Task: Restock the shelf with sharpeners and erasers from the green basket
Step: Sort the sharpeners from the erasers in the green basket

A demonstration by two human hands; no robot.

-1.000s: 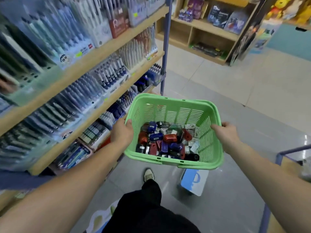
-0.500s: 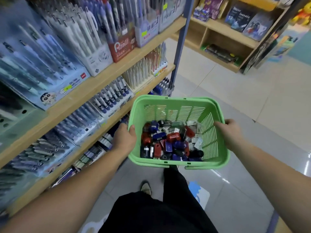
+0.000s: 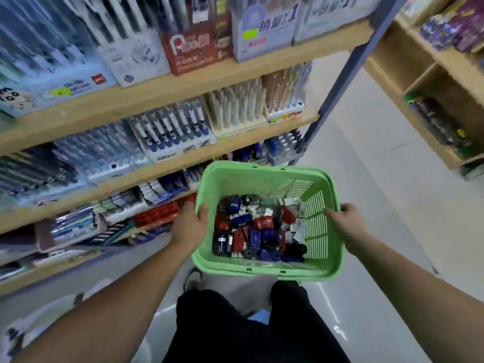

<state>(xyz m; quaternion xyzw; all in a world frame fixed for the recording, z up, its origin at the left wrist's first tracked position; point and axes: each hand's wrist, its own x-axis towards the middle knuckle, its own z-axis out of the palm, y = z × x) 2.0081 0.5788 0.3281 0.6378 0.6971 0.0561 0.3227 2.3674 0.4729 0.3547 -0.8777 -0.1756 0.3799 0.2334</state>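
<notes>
1. The green basket (image 3: 264,176) sits at centre-lower frame, holding a heap of red, blue and black sharpeners and pale erasers (image 3: 259,229); their labels are too blurred to read.
2. The left hand (image 3: 190,226) grips the basket's left rim, thumb hooked over the edge.
3. The right hand (image 3: 345,224) grips the right rim, fingers curled over it.
4. At top centre, a pale display box (image 3: 277,24) shows blurred characters and a large "1", beside a yellow-green sticker (image 3: 250,34); the red box (image 3: 193,48) carries a white arch logo.
5. The wooden shelf (image 3: 183,82) fills the left, its edges near the basket's left side.
6. Open floor (image 3: 379,205) lies to the right, beyond the blue post (image 3: 340,82).
</notes>
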